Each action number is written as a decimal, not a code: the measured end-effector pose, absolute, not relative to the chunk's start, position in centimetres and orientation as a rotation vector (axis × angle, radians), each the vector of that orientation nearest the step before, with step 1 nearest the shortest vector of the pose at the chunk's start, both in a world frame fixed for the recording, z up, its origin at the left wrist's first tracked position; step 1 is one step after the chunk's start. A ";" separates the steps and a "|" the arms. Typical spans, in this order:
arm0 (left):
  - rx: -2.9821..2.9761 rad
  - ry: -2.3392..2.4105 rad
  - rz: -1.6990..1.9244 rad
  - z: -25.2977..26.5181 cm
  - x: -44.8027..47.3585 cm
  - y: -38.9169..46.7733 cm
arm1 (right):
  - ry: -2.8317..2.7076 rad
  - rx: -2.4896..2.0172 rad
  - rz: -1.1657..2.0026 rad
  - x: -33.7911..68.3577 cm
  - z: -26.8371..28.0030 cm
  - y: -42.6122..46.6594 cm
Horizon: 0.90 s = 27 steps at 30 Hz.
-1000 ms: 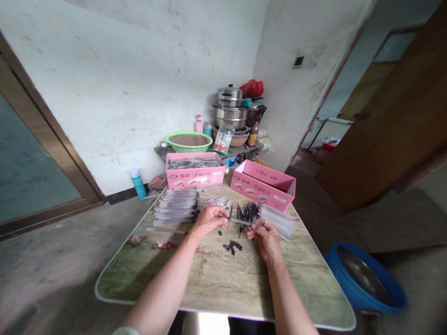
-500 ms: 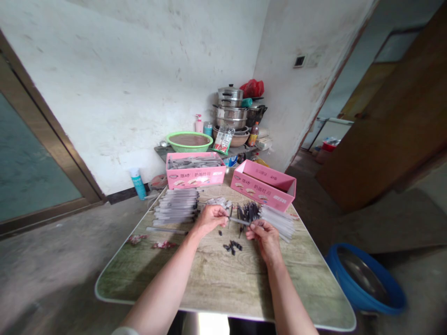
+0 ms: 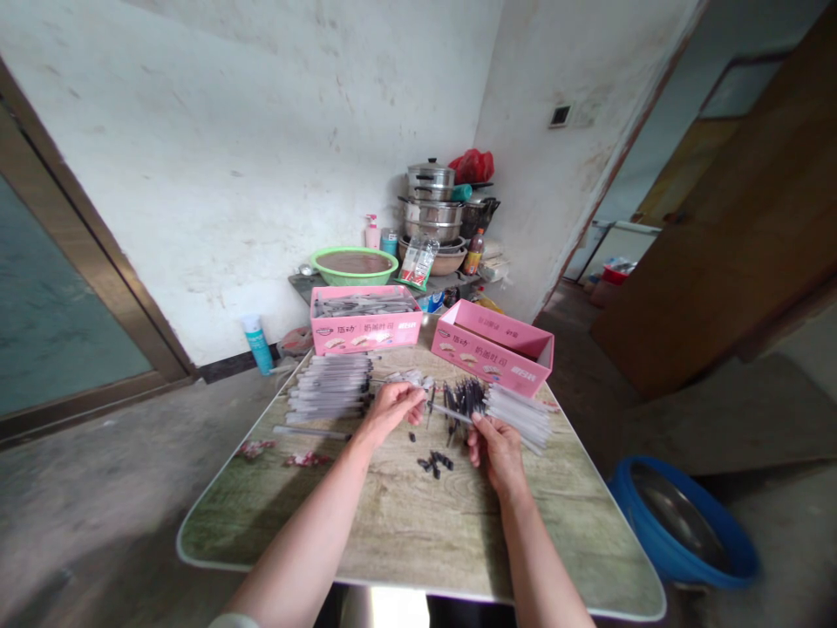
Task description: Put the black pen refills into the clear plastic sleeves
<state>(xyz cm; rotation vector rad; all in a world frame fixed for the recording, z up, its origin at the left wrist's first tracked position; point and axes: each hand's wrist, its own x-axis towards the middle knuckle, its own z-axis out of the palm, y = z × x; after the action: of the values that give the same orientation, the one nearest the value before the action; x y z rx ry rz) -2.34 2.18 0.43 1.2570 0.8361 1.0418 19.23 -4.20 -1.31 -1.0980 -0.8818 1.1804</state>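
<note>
A thin translucent pen barrel spans the gap between my hands, slightly tilted. My right hand pinches its right end between thumb and fingers. The fingertips of my left hand are closed at its other end; any small part inside that pinch is hidden. Below lie several small black caps, with a single black cap apart from them. Black pen refills are bunched just beyond my right hand, beside a stack of clear barrels. On the left is a row of capped pens.
A pink box filled with pens stands at the table's back, next to another pink box. Behind them are a green basin and stacked pots. A blue tub sits right of the table.
My right hand has shifted slightly right and up, and more of the barrel shows between the hands. My left fingers have moved a little left and up.
</note>
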 end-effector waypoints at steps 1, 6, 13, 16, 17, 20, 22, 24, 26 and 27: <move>1.263 0.882 1.032 0.5 -2.4 2.2 | -0.888 -1.098 1.179 19.2 -1.3 -4.2; 1.363 0.961 0.947 0.4 -2.3 2.0 | -0.926 -1.111 1.170 19.1 -1.4 -4.2; 1.271 0.743 1.009 0.7 -2.2 2.0 | -0.914 -1.103 1.164 19.2 -1.4 -4.2; 1.271 0.741 1.055 0.9 -2.2 2.0 | -0.907 -1.097 1.169 19.2 -1.3 -4.2; 1.289 0.774 1.056 0.8 -2.2 2.0 | -0.908 -1.097 1.171 19.1 -1.3 -4.2; 1.367 0.901 1.000 0.3 -2.2 2.2 | -0.908 -1.097 1.173 19.0 -1.2 -4.3; 1.412 0.932 0.967 -0.1 -2.1 2.3 | -0.911 -1.098 1.173 19.0 -1.1 -4.3; 1.417 0.889 0.977 -0.2 -2.1 2.3 | -0.910 -1.098 1.171 19.0 -1.1 -4.3; 1.379 0.808 1.008 0.0 -2.0 2.3 | -0.907 -1.097 1.172 19.0 -1.1 -4.3; 1.353 0.769 1.025 0.1 -2.0 2.3 | -0.906 -1.097 1.170 19.0 -1.1 -4.3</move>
<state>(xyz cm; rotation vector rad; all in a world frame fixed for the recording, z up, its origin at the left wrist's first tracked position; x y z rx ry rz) -2.00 2.29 0.09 1.3529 0.7692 1.0253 19.02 -4.31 -1.14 -1.0967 -0.9057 1.1702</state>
